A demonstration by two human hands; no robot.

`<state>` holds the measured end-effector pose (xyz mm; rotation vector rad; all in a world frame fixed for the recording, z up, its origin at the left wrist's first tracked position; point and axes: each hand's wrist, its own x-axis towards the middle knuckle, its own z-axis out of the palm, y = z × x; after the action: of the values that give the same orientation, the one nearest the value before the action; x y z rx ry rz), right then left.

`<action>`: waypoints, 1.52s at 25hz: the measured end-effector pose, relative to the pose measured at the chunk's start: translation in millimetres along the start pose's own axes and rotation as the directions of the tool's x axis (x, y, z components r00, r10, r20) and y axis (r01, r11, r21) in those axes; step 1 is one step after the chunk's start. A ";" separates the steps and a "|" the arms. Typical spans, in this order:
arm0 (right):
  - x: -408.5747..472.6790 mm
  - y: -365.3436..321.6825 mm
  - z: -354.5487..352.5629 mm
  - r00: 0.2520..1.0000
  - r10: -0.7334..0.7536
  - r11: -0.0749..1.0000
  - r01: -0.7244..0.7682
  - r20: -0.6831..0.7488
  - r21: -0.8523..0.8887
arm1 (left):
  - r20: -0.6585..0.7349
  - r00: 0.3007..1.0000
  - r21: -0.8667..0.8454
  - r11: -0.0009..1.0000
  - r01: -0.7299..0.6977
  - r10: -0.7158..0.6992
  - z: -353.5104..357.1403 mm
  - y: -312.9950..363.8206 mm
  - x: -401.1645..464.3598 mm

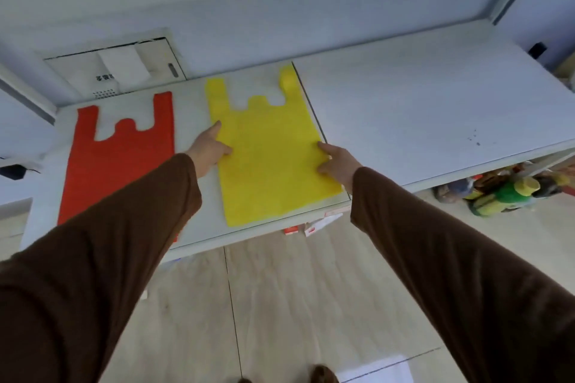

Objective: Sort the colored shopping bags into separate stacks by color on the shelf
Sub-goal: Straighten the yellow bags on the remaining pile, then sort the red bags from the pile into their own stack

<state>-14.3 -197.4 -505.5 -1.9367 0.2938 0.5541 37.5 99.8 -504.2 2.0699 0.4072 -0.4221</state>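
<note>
Both arms are stretched forward over the shelf point(435, 96), sleeves brown. The left hand point(209, 146) is laid on the left edge of the yellow bag point(270, 158), index finger extended along that edge, thumb resting on the fabric; fingers straight, nothing gripped. The right hand point(337, 165) is pressed on the bag's right edge, fingers spread and fairly flat against the fabric, thumb lower on the same edge; no pinch can be made out.

The yellow bag is spread flat on the left shelf panel, handles pointed toward the back wall, its right side just beside the seam between the two shelf panels, its bottom near the shelf's front lip. The red bag point(124, 158) is laid flat to the left, handles also toward the wall, apart from the yellow one with a strip of bare shelf between; its lower part is hidden by the left sleeve.

The right shelf panel is seen bare apart from a few small dark specks. A wall panel point(115, 71) is seen behind the red bag. Wooden floor point(280, 305) is visible below the shelf front, and packaged goods point(504, 193) on a lower level at right.
</note>
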 end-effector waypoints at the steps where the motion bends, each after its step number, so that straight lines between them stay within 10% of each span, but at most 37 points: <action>1: 7.3 5.3 6.4 1.000 0.012 0.999 -0.013 -0.020 -0.034 | -0.010 1.000 0.043 0.999 0.011 -0.010 6.7 -7.2 6.6; 13: -56.1 5.2 -12.0 0.960 -0.056 0.996 0.035 -0.276 -0.080 | -0.117 0.987 0.262 0.962 -0.081 0.114 6.5 -3.7 -65.2; 22: -296.0 -137.5 -93.6 0.890 -0.404 0.912 0.376 -0.209 -0.163 | 0.149 0.856 0.262 0.815 -0.517 0.495 -29.0 160.5 -333.3; 30: -376.1 -246.9 -182.9 0.727 -0.606 0.794 0.577 -0.323 -0.192 | 0.014 0.740 0.167 0.728 -0.665 0.672 -91.7 295.8 -431.6; 35: -326.3 -281.1 -231.1 0.808 -0.512 0.859 0.473 -0.291 -0.196 | -0.053 0.722 0.306 0.699 -0.646 0.690 -100.5 338.1 -379.8; 38: -281.7 -297.2 -248.1 0.892 -0.433 0.877 0.383 -0.131 -0.291 | -0.114 0.839 0.492 0.764 -0.417 0.531 -107.2 337.1 -323.8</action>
<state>-64.8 -310.7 -43.0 -2.2289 -0.0803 0.1251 -84.3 -12.2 -54.0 2.5898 -0.1111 0.0730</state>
